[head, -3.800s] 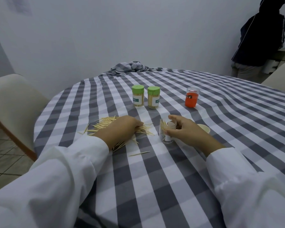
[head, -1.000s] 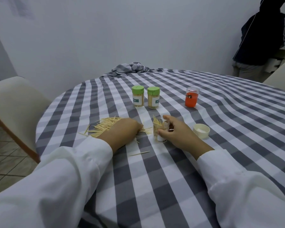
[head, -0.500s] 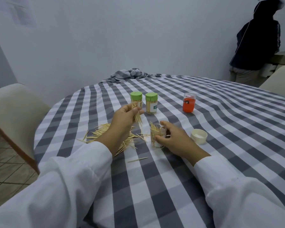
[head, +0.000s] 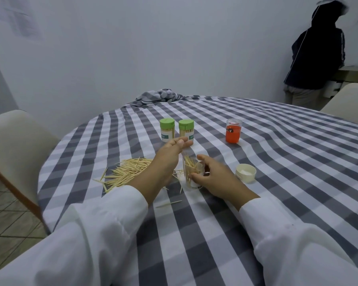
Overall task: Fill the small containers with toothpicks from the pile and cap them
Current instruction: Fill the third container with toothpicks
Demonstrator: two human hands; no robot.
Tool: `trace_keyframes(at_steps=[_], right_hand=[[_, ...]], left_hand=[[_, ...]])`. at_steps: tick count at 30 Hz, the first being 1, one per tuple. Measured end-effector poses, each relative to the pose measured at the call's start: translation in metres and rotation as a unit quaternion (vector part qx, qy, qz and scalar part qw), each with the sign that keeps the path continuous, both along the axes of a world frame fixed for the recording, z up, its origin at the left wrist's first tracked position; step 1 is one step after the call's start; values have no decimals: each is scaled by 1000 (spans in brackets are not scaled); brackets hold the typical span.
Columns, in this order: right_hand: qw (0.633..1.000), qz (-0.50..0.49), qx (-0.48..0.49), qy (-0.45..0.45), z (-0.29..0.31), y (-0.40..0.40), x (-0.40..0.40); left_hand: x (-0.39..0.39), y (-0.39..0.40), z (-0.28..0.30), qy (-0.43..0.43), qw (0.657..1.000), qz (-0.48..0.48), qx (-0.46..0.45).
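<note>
Grey-and-white checked cloth (head: 277, 182) is covering the whole round table, everything sitting on it. Pale chair (head: 10, 141) is standing at the far-left edge; a person in a dark hooded jacket (head: 316, 52) is standing far right, back turned.

Toothpick pile (head: 128, 170) is lying left of centre w/ a few strays near it, prob. kept close so the left hand has a short trip. Left hand (head: 170, 151) is hanging above the clear container (head: 192, 174), fingers extended and loose, thumb up; it's looking like it's letting picks fall in, though I can't tell if any are between the fingers. Right hand (head: 213, 178) is wrapping thumb & fingers round the container, steadying it upright on the cloth so it isn't tipping while picks are bristling out the top.

Two green-capped jars (head: 176, 131) are standing far-centre, side by side, full & capped, so likely done. Orange container (head: 233, 133) is standing far right, apart. White cap (head: 245, 173) is lying open side up just right of the right hand, prob. waiting for this container.
</note>
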State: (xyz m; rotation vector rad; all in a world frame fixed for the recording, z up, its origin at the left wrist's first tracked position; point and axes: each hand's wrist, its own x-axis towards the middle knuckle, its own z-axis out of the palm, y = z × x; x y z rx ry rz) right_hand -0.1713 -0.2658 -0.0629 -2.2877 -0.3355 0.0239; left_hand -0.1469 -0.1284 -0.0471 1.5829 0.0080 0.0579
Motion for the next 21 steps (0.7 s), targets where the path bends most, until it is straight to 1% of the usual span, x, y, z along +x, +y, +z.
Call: trace_keyframes(at_steps=[3, 6, 9, 13, 18, 21], right_hand=[[1000, 0, 3, 0, 0, -1, 0], [1000, 2, 6, 0, 0, -1, 0], [1000, 3, 8, 0, 0, -1, -1], [1000, 7, 7, 2, 0, -2, -1], [1000, 9, 6, 0, -1, -2, 1], [1000, 12, 8, 4, -1, -2, 2]], left_hand=[[1, 2, -2, 20, 997, -6, 71], [-1, 2, 3, 61, 993, -12, 98], [0, 2, 4, 77, 991, -9, 109], [7, 4, -2, 131, 983, -4, 129], [14, 8, -7, 129, 985, 5, 117], [14, 11, -7, 129, 983, -6, 133]])
